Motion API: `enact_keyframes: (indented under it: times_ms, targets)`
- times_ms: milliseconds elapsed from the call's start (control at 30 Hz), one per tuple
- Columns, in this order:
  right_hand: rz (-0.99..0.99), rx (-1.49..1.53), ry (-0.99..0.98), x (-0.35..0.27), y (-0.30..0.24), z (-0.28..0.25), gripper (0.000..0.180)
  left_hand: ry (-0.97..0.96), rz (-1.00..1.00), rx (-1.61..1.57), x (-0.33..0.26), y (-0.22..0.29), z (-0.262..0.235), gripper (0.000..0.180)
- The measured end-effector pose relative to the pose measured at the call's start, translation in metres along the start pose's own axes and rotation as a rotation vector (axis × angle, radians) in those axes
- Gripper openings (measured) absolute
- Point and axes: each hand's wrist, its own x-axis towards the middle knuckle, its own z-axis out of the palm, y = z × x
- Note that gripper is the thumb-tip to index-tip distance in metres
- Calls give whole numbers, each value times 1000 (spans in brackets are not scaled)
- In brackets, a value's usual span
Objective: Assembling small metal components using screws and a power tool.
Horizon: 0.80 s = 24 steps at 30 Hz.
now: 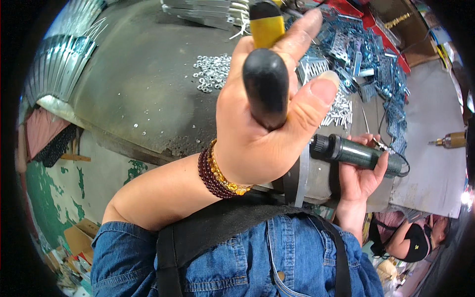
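Gripping a dark green cylindrical tool (363, 154) near the surface (133, 84)'s front edge, the right hand (358, 180) has its long axis running roughly sideways, dipping a bit rightward, black nose (322, 144) pointing left. Left hand (252, 143)'s separate from it, clamped round some yellow-and-black handles (265, 74), rounded ends sticking up at the camera.

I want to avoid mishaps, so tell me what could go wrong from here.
The thin black loop at the end of the dark green cylindrical tool, held in the right hand, might snag on nearby metal pieces. The loose metal rings could get swept off the table; a few lie apart from the rest.
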Motion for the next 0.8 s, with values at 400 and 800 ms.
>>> enact_keyframes:
  times_ms: [400, 800]
  targets:
    - [-3, 58, -129, 12, 4, 0, 33, -76, 0, -292, 7, -16, 5, 56]
    - [-4, 7, -360, 18, 5, -5, 43, 21, 25, -326, 5, -11, 12, 47]
